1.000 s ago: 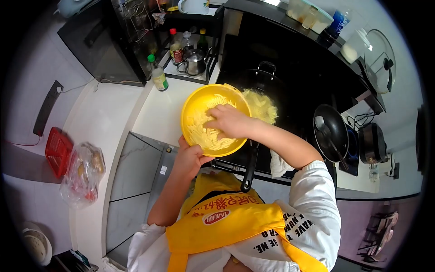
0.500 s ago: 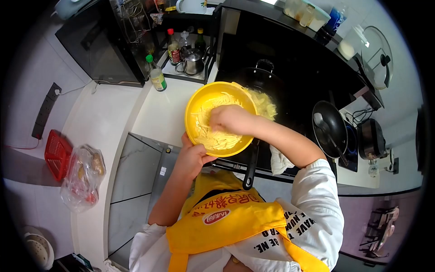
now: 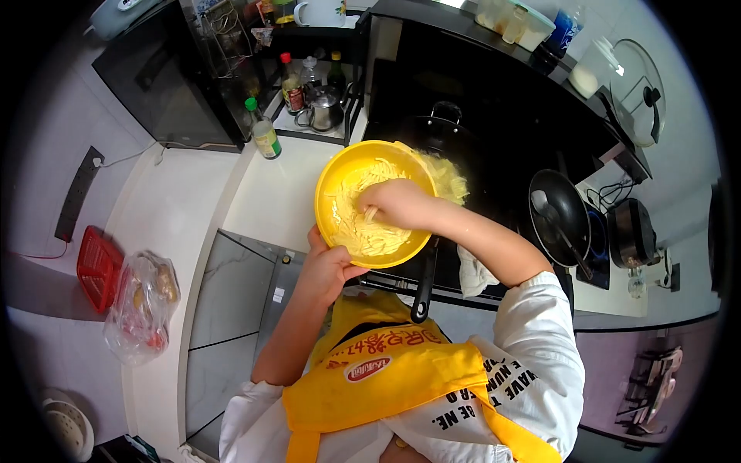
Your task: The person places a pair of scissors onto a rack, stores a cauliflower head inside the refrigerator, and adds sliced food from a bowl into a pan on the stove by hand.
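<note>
A yellow bowl (image 3: 332,162) of pale, thin-cut strips (image 3: 377,241), which look like shredded potato, is held over the front of the stove. My left hand (image 3: 328,266) grips its lower left rim, thumb on the near side. Inside the bowl, my right hand (image 3: 397,203) has its fingers curled round some of the strips, and a few poke out beneath them. Behind the bowl, partly hidden by it, sits a black wok (image 3: 440,127). More pale strips (image 3: 449,179) lie in the wok at the bowl's right side.
The wok's long handle (image 3: 423,289) points toward my apron. On the right are a black frying pan (image 3: 546,235) with a spatula and a white cloth (image 3: 475,272). A green-capped bottle (image 3: 265,135) stands left of the bowl; a plastic bag (image 3: 143,309) and red basket (image 3: 99,266) lie far left.
My right hand's fingers have closed further in the bowl, and strips now show between them. The bowl and left hand stay nearly in place. The view has shifted slightly.
</note>
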Demonstrator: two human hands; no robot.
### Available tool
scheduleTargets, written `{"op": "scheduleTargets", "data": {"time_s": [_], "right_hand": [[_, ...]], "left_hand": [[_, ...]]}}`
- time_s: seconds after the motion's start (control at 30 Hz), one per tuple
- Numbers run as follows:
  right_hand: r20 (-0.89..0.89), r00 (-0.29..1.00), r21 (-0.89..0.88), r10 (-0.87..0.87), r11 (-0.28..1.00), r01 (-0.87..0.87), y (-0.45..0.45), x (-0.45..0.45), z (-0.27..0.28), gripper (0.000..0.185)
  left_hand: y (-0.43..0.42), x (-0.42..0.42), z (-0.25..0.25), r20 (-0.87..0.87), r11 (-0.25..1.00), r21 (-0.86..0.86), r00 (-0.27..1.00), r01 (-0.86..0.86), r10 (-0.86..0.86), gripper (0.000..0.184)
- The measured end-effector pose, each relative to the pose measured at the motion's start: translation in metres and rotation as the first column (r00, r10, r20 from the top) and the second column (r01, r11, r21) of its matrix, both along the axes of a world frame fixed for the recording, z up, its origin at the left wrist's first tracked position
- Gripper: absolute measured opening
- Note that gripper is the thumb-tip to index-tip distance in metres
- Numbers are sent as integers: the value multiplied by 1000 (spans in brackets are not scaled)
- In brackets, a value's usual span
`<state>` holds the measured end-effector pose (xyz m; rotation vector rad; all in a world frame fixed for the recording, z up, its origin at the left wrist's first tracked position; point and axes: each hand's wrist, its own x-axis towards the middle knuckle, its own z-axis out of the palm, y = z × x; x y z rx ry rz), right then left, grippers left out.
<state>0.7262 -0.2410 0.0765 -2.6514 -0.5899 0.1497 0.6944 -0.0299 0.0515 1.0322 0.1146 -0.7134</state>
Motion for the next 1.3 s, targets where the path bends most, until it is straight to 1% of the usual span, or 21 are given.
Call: {"op": "scheduleTargets", "data": {"time_s": [0.07,0.13,0.17,0.2,0.23,0.27,0.3,0.37,0.5,0.57,0.6,0.67,0.7,0.77,0.9,0.97,1.1,1.17,1.2,1.27,1.3], "right_hand": [[-52,999,61,-6,998,10,-7,5,-2,22],[20,998,218,-56,975,51,-12,7,0,19],[130,991,224,-18,975,-12,-18,10,-3,20],[130,991,224,-16,974,-13,-15,8,8,20],[-63,991,251,-117,959,129,-10,3,27,21],[-256,945,248,-205,930,269,-7,0,38,21],[-258,945,248,-203,931,268,-8,-1,33,21],[-50,995,111,-87,989,92,-15,-4,22,25],[-52,999,-12,3,1000,-3,-19,-5,24,30],[54,998,-277,13,961,2,-17,-3,10,32],[55,998,-276,8,961,8,-16,-5,9,32],[73,996,-122,-51,991,59,-17,-2,9,31],[69,997,-123,-45,991,54,-13,-2,5,31],[118,990,-220,73,974,-46,-6,-5,-6,23],[198,975,-160,106,984,-75,-11,1,-9,22],[20,997,149,-77,986,73,-14,5,-6,21],[3,999,246,-48,968,46,-10,0,11,18],[-45,997,97,60,994,-55,1,-10,20,17],[-52,975,44,218,976,-215,1,-13,-1,15],[-90,981,-172,174,967,-188,13,-21,-16,13],[24,983,-235,183,957,-172,8,-14,-37,12]], "left_hand": [[0,-1,0,-8,1000,0,1000,-10,10,73],[2,2,-6,3,1000,-14,1000,21,-21,75],[3,3,-8,15,998,-28,998,53,-53,78],[2,3,-8,15,998,-27,999,52,-52,78],[1,3,-8,11,999,-28,999,43,-43,78],[1,3,-8,7,999,-28,999,33,-33,78],[0,3,-8,5,999,-28,1000,30,-30,78],[-2,3,-7,-29,1000,-10,1000,-6,5,78],[-3,3,-7,-23,1000,-14,1000,-8,8,79],[-5,2,-4,-41,999,-24,999,-27,26,79],[-5,0,-2,-40,1000,-23,999,-21,20,79],[-8,0,4,-43,997,61,998,-39,42,77],[-8,0,3,-47,997,60,998,-44,47,77],[-7,-1,-1,-28,998,-43,999,-35,34,78],[-8,-2,-4,-12,999,34,1000,-22,22,77],[-6,-1,-6,-17,999,19,999,-39,40,77],[-6,1,-4,5,999,7,999,-38,38,77],[-9,-1,-1,0,994,44,995,-99,99,76],[-9,-2,-2,-1,994,47,995,-95,95,76],[-12,-1,-2,23,994,69,996,-88,86,77],[-12,-3,-4,66,993,77,995,-85,80,78]]}}
